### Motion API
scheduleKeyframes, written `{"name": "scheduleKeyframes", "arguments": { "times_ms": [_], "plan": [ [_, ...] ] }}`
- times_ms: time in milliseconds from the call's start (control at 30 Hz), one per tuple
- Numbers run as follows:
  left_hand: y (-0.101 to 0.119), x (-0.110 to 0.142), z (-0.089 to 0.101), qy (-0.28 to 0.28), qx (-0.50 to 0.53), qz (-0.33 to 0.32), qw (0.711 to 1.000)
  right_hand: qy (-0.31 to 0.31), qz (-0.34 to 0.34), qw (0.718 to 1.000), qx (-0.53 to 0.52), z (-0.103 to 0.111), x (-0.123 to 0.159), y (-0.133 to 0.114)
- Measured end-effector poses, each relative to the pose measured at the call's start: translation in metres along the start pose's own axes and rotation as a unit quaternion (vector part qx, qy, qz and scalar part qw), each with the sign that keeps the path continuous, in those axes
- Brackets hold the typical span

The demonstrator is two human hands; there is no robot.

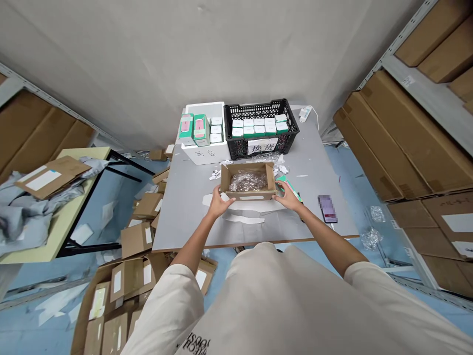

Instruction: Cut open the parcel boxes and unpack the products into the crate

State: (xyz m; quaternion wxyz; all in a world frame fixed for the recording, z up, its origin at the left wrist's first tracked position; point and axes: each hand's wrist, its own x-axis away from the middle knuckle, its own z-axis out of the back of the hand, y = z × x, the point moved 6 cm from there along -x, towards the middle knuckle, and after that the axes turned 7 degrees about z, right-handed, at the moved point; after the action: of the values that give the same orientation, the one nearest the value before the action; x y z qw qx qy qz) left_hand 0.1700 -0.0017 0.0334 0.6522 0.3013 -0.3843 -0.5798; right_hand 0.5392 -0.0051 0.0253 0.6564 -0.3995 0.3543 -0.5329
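- Cardboard box [271, 178]: open on the tabletop [185, 207], bubble wrap [248, 182] inside.
- Left hand [219, 204], right hand [288, 199]: partly curled, gripping its near corners.
- Behind the box: black crate [236, 148] holding small cartons [259, 129].
- Whether the wrap covers anything: cannot tell.

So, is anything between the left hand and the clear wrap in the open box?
Yes, the wall of the cardboard box: the left hand is outside its near left corner, the clear wrap inside. From above, nothing visible covers the wrap.
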Motion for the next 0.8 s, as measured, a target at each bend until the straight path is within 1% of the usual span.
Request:
{"name": "scheduleKeyframes", "arguments": {
  "times_ms": [100, 167, 267, 333, 400, 467, 567, 733, 800],
  "plan": [
    [0.0, -0.008, -0.007, -0.019, 0.026, -0.014, 0.999, 0.019, -0.006, 1.0, -0.02, -0.01, -0.004, -0.011],
    [-0.001, -0.013, -0.009, -0.023, 0.047, 0.0, 0.999, 0.034, -0.009, 0.999, -0.017, -0.015, -0.008, -0.013],
    [-0.001, -0.015, -0.014, -0.05, 0.086, 0.029, 0.995, 0.055, -0.006, 0.998, -0.003, -0.02, -0.013, -0.012],
    [-0.003, -0.013, -0.013, -0.052, 0.093, 0.041, 0.994, 0.069, -0.006, 0.998, 0.004, -0.023, -0.015, -0.012],
    [-0.006, -0.009, -0.007, -0.039, 0.084, 0.047, 0.995, 0.075, -0.002, 0.997, 0.009, -0.028, -0.018, -0.016],
    [-0.011, -0.007, 0.004, -0.025, 0.075, 0.047, 0.996, 0.071, 0.004, 0.997, 0.01, -0.038, -0.021, -0.025],
    [-0.022, -0.006, 0.025, -0.002, 0.062, 0.043, 0.997, 0.059, 0.007, 0.998, 0.007, -0.06, -0.03, -0.04],
    [-0.048, -0.007, 0.075, 0.074, 0.038, 0.041, 0.996, 0.03, 0.023, 0.999, -0.012, -0.113, -0.059, -0.066],
    [-0.058, -0.008, 0.096, 0.113, 0.013, 0.042, 0.993, 0.02, 0.031, 0.999, -0.016, -0.136, -0.072, -0.073]
  ]
}}
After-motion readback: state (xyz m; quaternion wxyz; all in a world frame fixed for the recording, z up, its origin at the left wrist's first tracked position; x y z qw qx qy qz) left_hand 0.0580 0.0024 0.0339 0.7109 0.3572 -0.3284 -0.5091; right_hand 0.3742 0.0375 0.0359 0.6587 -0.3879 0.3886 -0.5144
